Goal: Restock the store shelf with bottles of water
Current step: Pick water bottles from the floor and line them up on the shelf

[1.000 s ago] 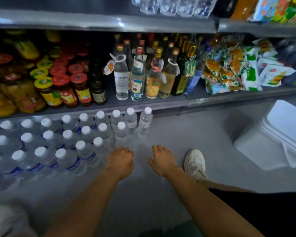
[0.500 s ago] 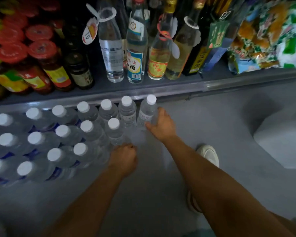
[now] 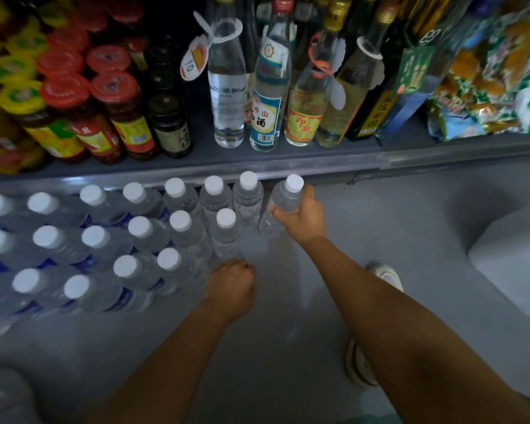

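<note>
Several clear water bottles with white caps (image 3: 141,240) stand in rows on the grey floor below the store shelf (image 3: 288,166). My right hand (image 3: 303,218) grips the rightmost water bottle (image 3: 283,198) around its body; the bottle tilts left and sits at the end of the back row. My left hand (image 3: 231,286) is curled into a fist, knuckles down on the floor, just in front of a single bottle (image 3: 226,237). It holds nothing.
The shelf above carries red-lidded and yellow-lidded jars (image 3: 104,117), tall glass bottles (image 3: 266,87) and snack bags (image 3: 487,87). A white container (image 3: 508,264) sits on the floor at right. My white shoe (image 3: 367,356) is under my right arm.
My right hand reached forward from the floor to the rightmost bottle, closed around it and tipped it. The view moved closer to the shelf. My left hand stayed in place.
</note>
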Demonstrator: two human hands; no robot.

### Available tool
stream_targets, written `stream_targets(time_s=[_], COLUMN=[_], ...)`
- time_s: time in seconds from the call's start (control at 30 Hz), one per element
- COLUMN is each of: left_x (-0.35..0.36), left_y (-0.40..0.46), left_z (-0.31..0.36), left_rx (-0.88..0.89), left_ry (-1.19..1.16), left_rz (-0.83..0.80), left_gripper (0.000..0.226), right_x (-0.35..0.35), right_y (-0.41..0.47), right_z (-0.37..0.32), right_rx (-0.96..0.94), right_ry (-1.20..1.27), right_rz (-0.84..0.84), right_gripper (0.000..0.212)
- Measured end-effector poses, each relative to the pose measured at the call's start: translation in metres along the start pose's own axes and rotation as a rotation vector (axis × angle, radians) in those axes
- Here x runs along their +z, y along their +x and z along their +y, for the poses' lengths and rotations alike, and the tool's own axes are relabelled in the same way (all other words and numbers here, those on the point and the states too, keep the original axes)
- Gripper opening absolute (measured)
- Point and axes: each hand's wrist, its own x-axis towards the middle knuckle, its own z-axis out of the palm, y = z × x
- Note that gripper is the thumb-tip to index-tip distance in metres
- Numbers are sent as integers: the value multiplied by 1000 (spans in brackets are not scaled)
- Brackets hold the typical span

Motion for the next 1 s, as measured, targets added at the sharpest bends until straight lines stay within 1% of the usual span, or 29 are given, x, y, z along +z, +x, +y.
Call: stream_targets(time_s=[0.1,0.23,0.37,0.43,0.57,0.67,0.7,0.83,0.93,1.0], left_x=[-21,-62,-120,-153,-220,-269,-284,-340,-380,-406], left_y=[-12,-34,-61,-79,-116,-139,-145,-162,-168,-167], left_z=[3,3,-1,-5,-15,-24,-29,-50,-70,-85], left_rx=[24,29,20,25,16,-6,-15,-48,-95,-125], left_ry=[3,15,54,77,148,208,218,247,264,280], left_rz=[59,154,281,374,506,611,632,722,751,776], left_gripper=[30,30,26,25,28,31,31,31,32,31], right_x=[-24,-65,-110,-132,-169,-191,-197,-212,-221,-226], right_y=[-17,-42,-70,-86,-113,-131,-134,-140,-136,-128], right_z=[-12,-45,-94,-124,-190,-241,-257,-321,-371,-402], right_rx=[-32,-69,-187,-265,-392,-478,-498,-596,-661,-689], right_ry=[-36,-105,-95,-75,9,61,81,118,93,80], right_rz=[-5,16,44,41,15,15,15,0,-31,-41], right_gripper=[65,62,63,62,58,46,44,47,41,47])
